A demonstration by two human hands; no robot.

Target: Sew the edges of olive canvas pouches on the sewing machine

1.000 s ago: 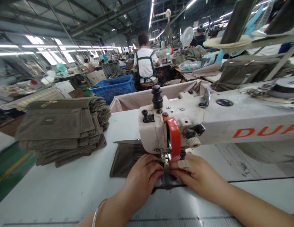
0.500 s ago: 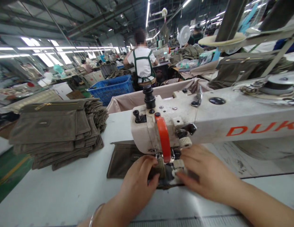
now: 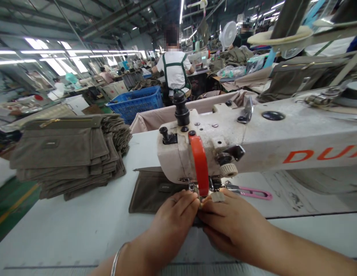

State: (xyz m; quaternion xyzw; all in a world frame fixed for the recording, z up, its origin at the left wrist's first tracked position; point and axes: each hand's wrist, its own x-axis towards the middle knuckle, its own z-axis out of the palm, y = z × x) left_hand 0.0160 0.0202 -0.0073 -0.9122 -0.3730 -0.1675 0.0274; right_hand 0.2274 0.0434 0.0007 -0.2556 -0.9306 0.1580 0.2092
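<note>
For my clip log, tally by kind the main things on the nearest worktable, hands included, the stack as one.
Hands, left hand and right hand: 2
Sewing machine: 1
Brown fabric stack: 1
Labelled brown piece: 1
Pink-handled tool: 1
Total: 6

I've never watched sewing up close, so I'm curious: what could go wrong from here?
The left hand and right hand have their fingers close to the working end of the sewing machine, so one might get pricked. The pink-handled snips lie just beyond the right hand and could get bumped.
</note>
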